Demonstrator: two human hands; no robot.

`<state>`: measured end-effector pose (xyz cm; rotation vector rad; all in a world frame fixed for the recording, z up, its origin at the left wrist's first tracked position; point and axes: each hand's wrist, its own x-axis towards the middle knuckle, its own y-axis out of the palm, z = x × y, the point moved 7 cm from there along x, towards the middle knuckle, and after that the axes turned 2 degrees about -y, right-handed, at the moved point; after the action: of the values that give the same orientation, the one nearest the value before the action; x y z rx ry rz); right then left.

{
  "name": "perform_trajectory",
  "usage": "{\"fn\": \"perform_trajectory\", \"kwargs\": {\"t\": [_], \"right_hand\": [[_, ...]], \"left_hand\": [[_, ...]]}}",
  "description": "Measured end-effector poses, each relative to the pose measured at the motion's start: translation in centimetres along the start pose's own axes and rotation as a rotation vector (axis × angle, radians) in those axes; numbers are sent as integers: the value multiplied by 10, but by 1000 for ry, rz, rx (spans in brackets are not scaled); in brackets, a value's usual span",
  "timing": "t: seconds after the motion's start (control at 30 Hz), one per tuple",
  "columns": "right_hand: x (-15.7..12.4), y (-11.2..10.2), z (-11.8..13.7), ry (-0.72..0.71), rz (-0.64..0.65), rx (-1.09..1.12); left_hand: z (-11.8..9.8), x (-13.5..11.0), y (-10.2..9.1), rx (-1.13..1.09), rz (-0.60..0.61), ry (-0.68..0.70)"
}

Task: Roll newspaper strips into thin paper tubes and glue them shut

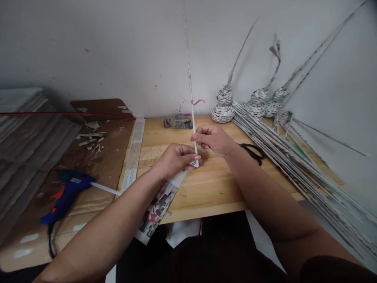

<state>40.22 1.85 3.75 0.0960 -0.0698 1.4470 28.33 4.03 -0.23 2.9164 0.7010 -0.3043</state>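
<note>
A thin rolled newspaper stick [191,86] rises nearly upright in front of me, its top running past the upper edge of the view. My left hand [178,159] pinches its lower end, where a printed newspaper strip [159,210] joins it and slants down over the table's front edge. Just above, my right hand [214,139] is closed with fingertips on the stick. Behind the hands a crumpled grey cloth [178,122] lies near the wall. Black-handled scissors [253,152] are partly covered by my right forearm.
Woven paper gourd shapes [223,112] stand along the wall, beside a bundle of paper sticks [282,153] reaching off the right edge. On the left are a blue glue gun [66,198] on cardboard, paper scraps [92,140], stacked paper [26,145] and another newspaper strip [134,153].
</note>
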Motion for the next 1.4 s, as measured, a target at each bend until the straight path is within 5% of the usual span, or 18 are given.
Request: {"fn": "perform_trajectory", "kwargs": {"t": [0.17,0.33,0.53,0.7,0.83,1.03,1.2,1.4], "right_hand": [[-3,10,-2,54,158,-14],[-1,3,-5,75,43,49],[-5,9,-8,101,182,-25],[-3,0,-9,82,52,-1],[-5,8,-8,94,178,3],[-2,0,-13,71,67,69],[-5,7,-15,113,201,-8],[-2,-4,-15,94,22,42]], "left_hand": [[1,0,-1,11,-8,-12],[3,1,1,15,10,-11],[2,2,-1,-1,4,10],[0,2,1,-5,24,25],[-2,2,1,-17,26,27],[-1,1,2,-16,19,21],[-1,2,4,-11,31,25],[-2,1,3,-60,25,7]]}}
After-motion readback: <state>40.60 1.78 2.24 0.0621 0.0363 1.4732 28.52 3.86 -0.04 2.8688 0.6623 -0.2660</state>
